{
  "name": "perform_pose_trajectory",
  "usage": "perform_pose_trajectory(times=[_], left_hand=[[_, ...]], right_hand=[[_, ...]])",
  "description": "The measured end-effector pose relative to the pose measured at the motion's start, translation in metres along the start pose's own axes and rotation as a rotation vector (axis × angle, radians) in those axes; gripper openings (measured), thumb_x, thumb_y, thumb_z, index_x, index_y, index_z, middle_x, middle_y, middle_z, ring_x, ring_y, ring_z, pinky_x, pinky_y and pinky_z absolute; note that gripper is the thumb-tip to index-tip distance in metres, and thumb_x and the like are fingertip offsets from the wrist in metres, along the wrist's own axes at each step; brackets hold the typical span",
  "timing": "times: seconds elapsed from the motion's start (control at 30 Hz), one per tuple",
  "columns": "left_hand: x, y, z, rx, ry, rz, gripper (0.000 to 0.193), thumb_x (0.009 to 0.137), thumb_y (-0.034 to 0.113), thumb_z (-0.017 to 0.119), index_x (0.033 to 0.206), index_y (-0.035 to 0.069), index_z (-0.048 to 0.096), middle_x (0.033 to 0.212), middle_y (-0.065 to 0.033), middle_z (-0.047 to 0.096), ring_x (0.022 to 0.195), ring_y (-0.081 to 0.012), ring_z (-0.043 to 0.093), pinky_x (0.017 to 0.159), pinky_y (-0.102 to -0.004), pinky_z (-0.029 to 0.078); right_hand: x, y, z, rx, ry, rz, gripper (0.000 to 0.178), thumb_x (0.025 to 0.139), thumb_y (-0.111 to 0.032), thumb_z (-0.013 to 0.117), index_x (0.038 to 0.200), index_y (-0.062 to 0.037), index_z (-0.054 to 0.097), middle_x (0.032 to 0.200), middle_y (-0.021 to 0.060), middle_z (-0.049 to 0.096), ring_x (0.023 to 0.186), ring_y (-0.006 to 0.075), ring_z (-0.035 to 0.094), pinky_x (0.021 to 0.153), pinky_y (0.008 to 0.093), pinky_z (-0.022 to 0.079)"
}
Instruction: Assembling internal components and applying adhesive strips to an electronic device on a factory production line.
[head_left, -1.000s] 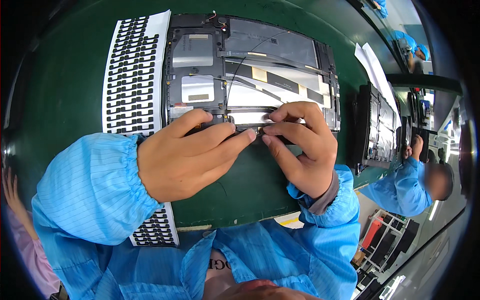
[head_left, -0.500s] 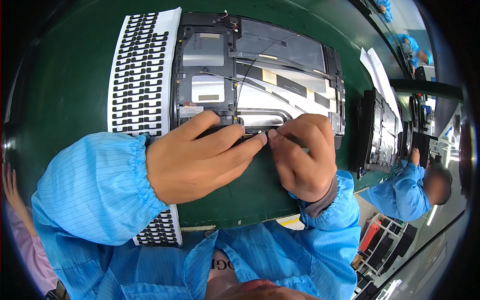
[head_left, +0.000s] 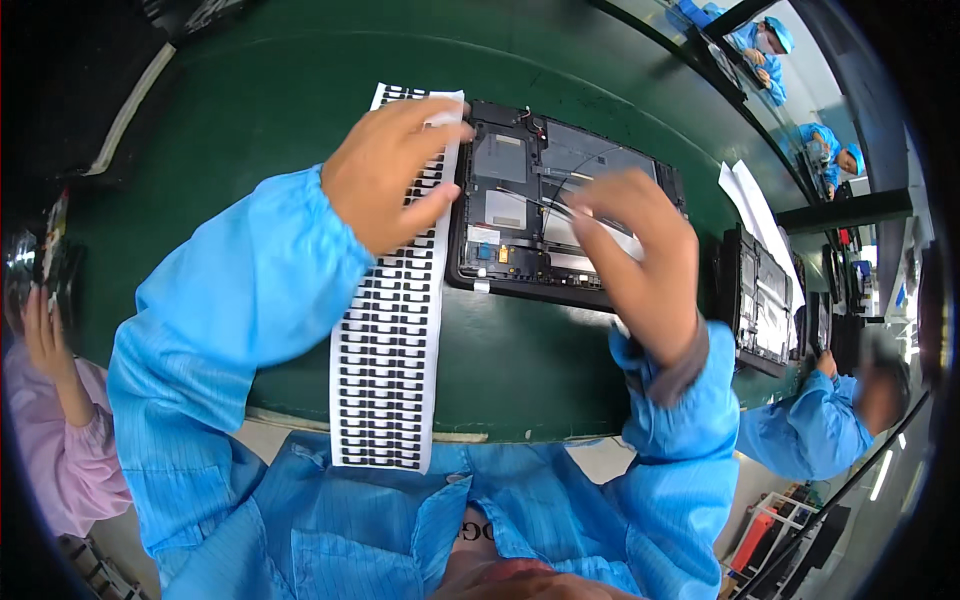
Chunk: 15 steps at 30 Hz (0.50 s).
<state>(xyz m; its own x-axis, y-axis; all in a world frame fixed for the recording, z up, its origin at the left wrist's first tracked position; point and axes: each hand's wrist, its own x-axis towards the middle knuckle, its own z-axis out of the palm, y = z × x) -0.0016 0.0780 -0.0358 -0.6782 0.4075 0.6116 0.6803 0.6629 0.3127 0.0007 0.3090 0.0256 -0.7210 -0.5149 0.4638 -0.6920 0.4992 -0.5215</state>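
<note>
An opened flat electronic device (head_left: 515,285), black-framed with grey panels and thin cables, lies on the green table. Along its left side runs a long white sheet of black adhesive pieces (head_left: 385,370). My left hand (head_left: 385,175), fingers apart and holding nothing, hovers above the sheet's upper part, its fingertips close to the device's left edge. Over the device's right half is my right hand (head_left: 650,255); its thumb and forefinger are near each other but blurred, so whether they hold anything is unclear. It hides part of the cables and the right side.
To the right stands a stack of similar black devices (head_left: 762,300) with white paper (head_left: 765,220) leaning behind it. A person in blue (head_left: 810,420) sits at the right; others work beyond the dark rail (head_left: 850,210). At the left is a person's pink sleeve (head_left: 75,440).
My hands have parted and lifted from the device's near edge, the left going up and left, the right rightward. The view has shifted; the device's near edge and its small blue and yellow parts now show.
</note>
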Motion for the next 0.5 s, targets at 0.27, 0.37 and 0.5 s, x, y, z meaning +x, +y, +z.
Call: perform_pose_trajectory(times=[0.27, 0.37, 0.5], left_hand=[[-0.009, -0.019, 0.016, 0.242, -0.200, -0.207, 0.067, 0.069, 0.030, 0.063, 0.120, -0.006, 0.038, 0.125, -0.0212, 0.037, 0.116, -0.0343, 0.036, 0.098, -0.0412, 0.028], [-0.007, -0.020, 0.013, 0.218, -0.184, -0.192, 0.067, 0.069, 0.030, 0.063, 0.122, -0.003, 0.038, 0.125, -0.0203, 0.037, 0.114, -0.0342, 0.037, 0.097, -0.0410, 0.028], [-0.008, -0.020, 0.010, 0.247, -0.195, -0.247, 0.066, 0.068, 0.029, 0.063, 0.123, 0.001, 0.039, 0.125, -0.0190, 0.037, 0.114, -0.0343, 0.037, 0.097, -0.0413, 0.029]], right_hand=[[0.086, 0.018, 0.103, -0.775, -0.189, -0.009, 0.016, 0.066, -0.019, 0.056, 0.072, -0.0086, 0.067, 0.080, 0.0095, 0.058, 0.084, 0.0290, 0.049, 0.072, 0.0443, 0.031], [0.088, 0.021, 0.106, -0.679, -0.161, -0.003, 0.017, 0.066, -0.021, 0.058, 0.072, -0.0082, 0.068, 0.081, 0.0094, 0.058, 0.086, 0.0299, 0.048, 0.071, 0.0473, 0.029], [0.091, 0.021, 0.117, -0.598, -0.117, 0.023, 0.020, 0.067, -0.022, 0.057, 0.075, -0.0072, 0.068, 0.082, 0.0101, 0.058, 0.086, 0.0307, 0.048, 0.072, 0.0480, 0.028]])
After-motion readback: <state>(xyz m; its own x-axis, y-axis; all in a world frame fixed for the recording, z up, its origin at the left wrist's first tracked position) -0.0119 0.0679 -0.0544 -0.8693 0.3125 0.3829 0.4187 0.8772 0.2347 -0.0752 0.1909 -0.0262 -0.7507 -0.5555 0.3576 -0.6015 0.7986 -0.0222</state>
